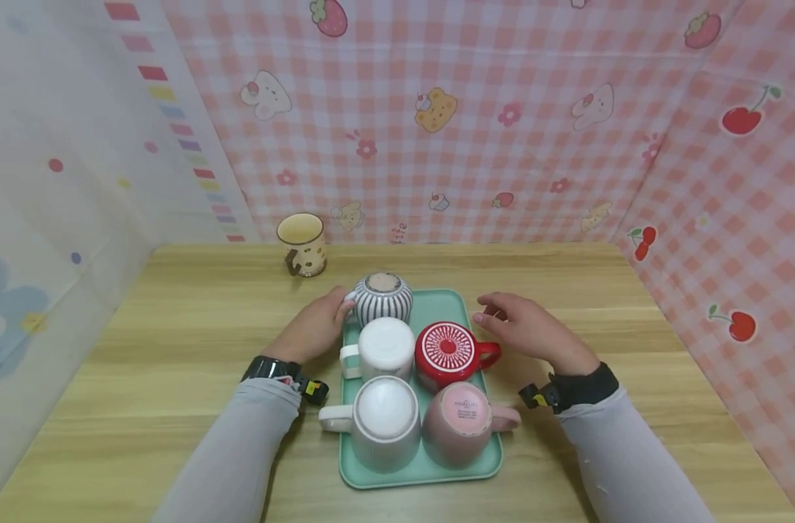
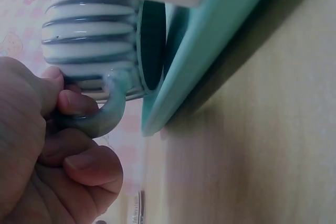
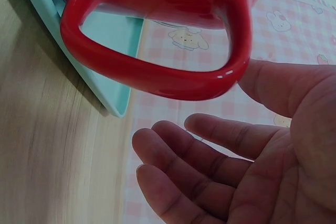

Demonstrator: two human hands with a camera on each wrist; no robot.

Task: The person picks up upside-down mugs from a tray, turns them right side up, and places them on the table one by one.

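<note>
My left hand (image 1: 314,325) pinches the handle of a striped mug (image 1: 382,301), turned upside down at the far left corner of a mint-green tray (image 1: 436,299). In the left wrist view the thumb and fingers curl round that handle (image 2: 100,119), the rim close over the tray. My right hand (image 1: 524,325) holds nothing; its fingers are loosely bent just beyond the handle of an upside-down red mug (image 1: 448,356). Also upside down on the tray are a white mug (image 1: 385,347), a larger white ribbed mug (image 1: 385,421) and a pink mug (image 1: 458,428).
A cream mug (image 1: 302,245) with brown spots stands upright on the wooden table (image 1: 194,349), at the back left near the wall. Patterned cloth (image 1: 397,123) walls the table at the back and both sides. Several mug handles stick out past the tray's sides.
</note>
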